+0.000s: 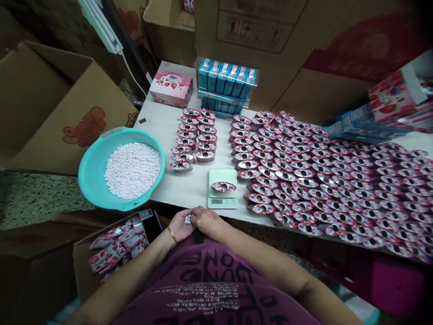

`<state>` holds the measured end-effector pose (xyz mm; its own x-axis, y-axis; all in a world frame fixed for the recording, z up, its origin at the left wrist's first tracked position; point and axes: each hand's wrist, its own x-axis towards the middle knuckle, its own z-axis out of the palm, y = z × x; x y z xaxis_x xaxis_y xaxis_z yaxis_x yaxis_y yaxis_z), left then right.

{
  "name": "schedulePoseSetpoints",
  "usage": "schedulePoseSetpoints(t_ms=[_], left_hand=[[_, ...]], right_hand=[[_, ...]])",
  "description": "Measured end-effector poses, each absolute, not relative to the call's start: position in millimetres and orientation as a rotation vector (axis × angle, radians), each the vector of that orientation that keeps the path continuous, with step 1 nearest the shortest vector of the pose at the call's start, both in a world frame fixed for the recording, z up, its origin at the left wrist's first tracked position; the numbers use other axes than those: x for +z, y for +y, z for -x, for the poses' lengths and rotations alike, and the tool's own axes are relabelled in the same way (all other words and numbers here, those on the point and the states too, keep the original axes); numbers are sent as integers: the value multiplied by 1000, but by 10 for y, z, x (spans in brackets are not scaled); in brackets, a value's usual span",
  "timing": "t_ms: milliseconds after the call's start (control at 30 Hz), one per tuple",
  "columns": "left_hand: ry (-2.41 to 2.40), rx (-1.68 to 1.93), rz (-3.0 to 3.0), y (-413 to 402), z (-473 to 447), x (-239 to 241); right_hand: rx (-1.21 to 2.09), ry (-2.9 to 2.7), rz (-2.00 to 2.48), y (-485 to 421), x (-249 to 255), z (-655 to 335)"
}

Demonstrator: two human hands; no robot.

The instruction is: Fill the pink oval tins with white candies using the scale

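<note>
My left hand (pixel 181 225), with a gold bangle at the wrist, is cupped palm up around a small heap of white candies (pixel 188 219). Against it rests my right hand (pixel 205 220), its fingers curled together beside the candies; what its fingertips hold is hidden. Just beyond both hands, a pale green digital scale (pixel 222 204) lies on the table (pixel 162 189). An oval-topped red and white packet (pixel 223 186) with a dark round hole in its top stands on the scale. To the left, a turquoise basin (pixel 88 168) contains many white candies like those in my palm.
Rows of similar packets (pixel 306 183) cover the table's right side, with two shorter columns (pixel 197 135) left of them. A pink box (pixel 172 85) and blue packs in clear plastic (pixel 225 81) stand behind. Cardboard boxes (pixel 67 108) flank the table; one below holds flat packets (pixel 113 255).
</note>
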<state>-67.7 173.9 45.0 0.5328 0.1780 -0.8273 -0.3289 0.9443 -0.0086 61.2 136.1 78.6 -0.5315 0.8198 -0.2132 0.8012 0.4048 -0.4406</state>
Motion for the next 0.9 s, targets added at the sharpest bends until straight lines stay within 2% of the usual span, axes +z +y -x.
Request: schedulePoseSetpoints(t_ms=[433,700,900], left_hand=[[940,304,178,1833,451,528],[817,297,132,1908,325,473],[846,329,130,1962,366,438]], right_hand=[[798,-2354,1601,1350,785,-811],[493,-1980,1763,1498,709,-1339],[506,-1956,1881,1509,578,-1648]])
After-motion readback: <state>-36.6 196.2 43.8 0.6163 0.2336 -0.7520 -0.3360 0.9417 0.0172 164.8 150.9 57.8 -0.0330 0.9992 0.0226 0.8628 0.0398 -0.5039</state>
